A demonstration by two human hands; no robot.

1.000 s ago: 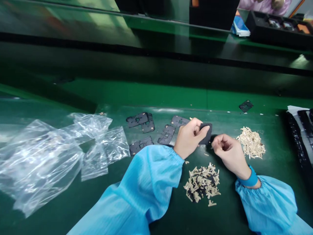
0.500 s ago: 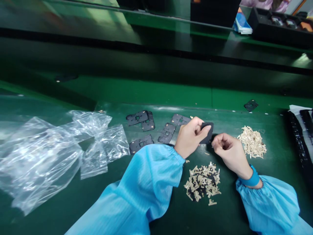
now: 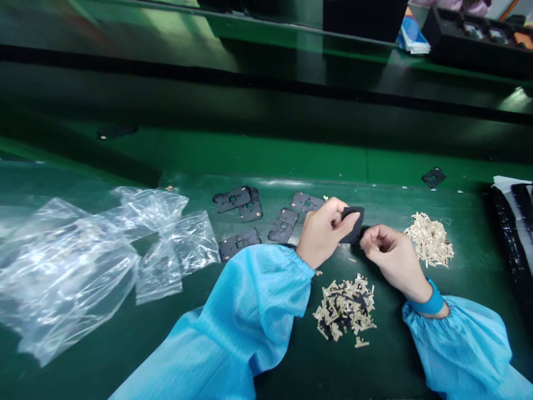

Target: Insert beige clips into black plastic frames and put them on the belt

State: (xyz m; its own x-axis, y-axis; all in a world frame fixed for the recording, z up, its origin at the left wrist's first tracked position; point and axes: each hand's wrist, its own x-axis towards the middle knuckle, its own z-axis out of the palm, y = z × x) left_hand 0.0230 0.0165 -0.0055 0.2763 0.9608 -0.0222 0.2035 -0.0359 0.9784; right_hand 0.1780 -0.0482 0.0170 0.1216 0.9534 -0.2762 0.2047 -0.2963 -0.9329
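Observation:
My left hand grips a thin black plate between thumb and fingers, held tilted above the green table. Close to the plate's lower right edge is my right hand, its thumb and fingertips pinched together; whatever they hold is too small to make out. Below both hands lies a mixed pile of beige and black small parts. A second pile of beige parts sits to the right of my right hand. Several flat black plates with cut-outs rest left of my left hand.
Clear plastic bags cover the table's left side. One black plate lies near the back right. Black-wrapped packs stand at the right edge. A shelf above carries a black tray and blue-white packets.
The view has shifted slightly. Both hands keep nearly the same pose, with the black plate still in my left hand.

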